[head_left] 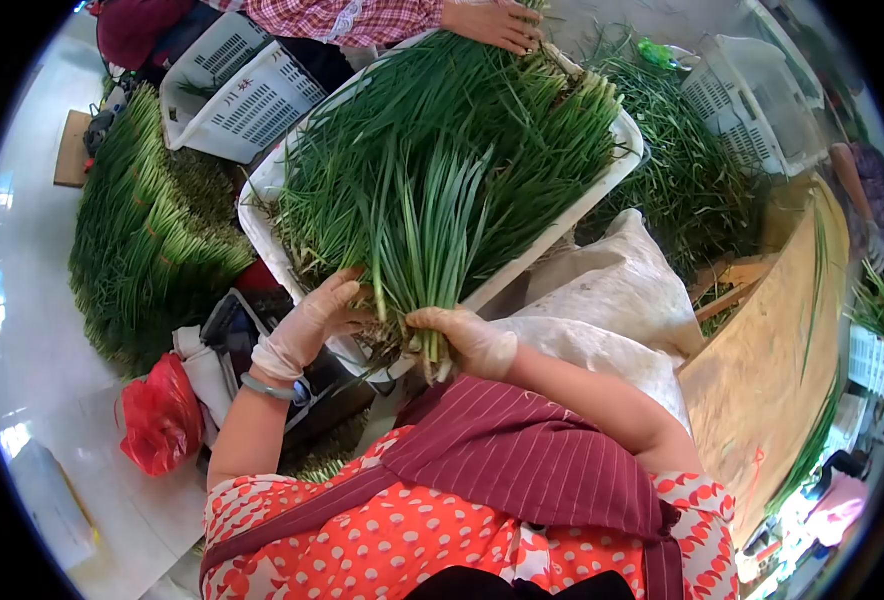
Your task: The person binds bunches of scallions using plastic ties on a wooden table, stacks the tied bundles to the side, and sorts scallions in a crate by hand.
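Note:
My right hand (467, 340), in a thin pale glove, is closed round the root ends of a bunch of garlic chives (427, 240). Their green leaves fan out away from me over the tub. To the left, my left hand (327, 315), also gloved, has its fingers curled at the pale stem bases of the chives, with fingertips partly hidden. Beneath both lies a large heap of garlic chives (442, 120) filling a white tub (602, 190). Dry, dirty roots and husks show near my fingers.
Across the tub, another person's hand (497, 25) rests on the chives. Stacked bundles of chives (142, 240) and a white crate (247, 100) stand left, with a red plastic bag (162, 415) nearer. To the right are a white sack (612, 290), loose leaves (662, 150) and a wooden board (762, 370).

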Demonstrator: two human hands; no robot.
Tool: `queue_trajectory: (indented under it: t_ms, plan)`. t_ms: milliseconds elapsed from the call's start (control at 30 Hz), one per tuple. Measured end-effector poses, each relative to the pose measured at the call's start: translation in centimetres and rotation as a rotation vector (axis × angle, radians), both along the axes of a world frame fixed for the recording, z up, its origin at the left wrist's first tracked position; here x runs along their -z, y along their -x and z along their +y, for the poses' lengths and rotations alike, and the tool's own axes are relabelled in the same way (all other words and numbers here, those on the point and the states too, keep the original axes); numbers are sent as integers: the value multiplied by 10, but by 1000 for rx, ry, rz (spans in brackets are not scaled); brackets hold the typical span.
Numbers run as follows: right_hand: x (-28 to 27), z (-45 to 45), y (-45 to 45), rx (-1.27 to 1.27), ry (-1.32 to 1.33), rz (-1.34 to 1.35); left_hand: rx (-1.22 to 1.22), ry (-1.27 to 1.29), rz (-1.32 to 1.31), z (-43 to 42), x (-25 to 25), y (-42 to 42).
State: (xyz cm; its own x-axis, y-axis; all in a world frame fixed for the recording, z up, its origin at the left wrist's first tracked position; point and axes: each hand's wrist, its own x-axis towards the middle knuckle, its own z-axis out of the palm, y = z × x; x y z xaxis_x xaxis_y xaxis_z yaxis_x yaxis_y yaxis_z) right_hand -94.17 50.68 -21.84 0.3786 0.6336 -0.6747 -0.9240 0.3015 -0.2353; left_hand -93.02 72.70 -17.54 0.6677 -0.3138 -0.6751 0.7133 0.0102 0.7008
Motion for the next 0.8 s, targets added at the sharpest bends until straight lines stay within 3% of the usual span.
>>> queue_trajectory:
  t_ms: [100,167,200,233,300,333,500,567,633,700,767,800]
  plan:
    - [10,-3,3,-136,-17,-41,-41,186,46,-21,7,4]
    - [54,20,17,-208,230,-336,7,203,124,-31,14,10]
    - [45,28,19,-165,322,-471,-48,242,57,-36,19,14]
    - [26,34,18,-331,531,-484,-101,278,-7,-38,25,17]
    - [24,48,20,-470,608,-709,-191,262,17,-38,24,22]
    - [22,52,21,-462,604,-705,-295,251,36,-38,23,23]
    - [-10,47,26,-548,669,-824,-323,81,-76,-37,8,28]
    - [2,42,25,-502,544,-865,-211,-18,-234,-33,3,27]
    - [4,38,7,-781,479,-887,-120,-51,-284,-18,31,21]
    - [9,24,-1,-878,549,-1066,88,-217,-552,-12,57,16]
    - [7,13,-14,-1150,658,-1059,112,-200,-495,-25,70,16]
    - [12,4,-15,-1170,663,-1119,239,-369,-599,-28,95,17]
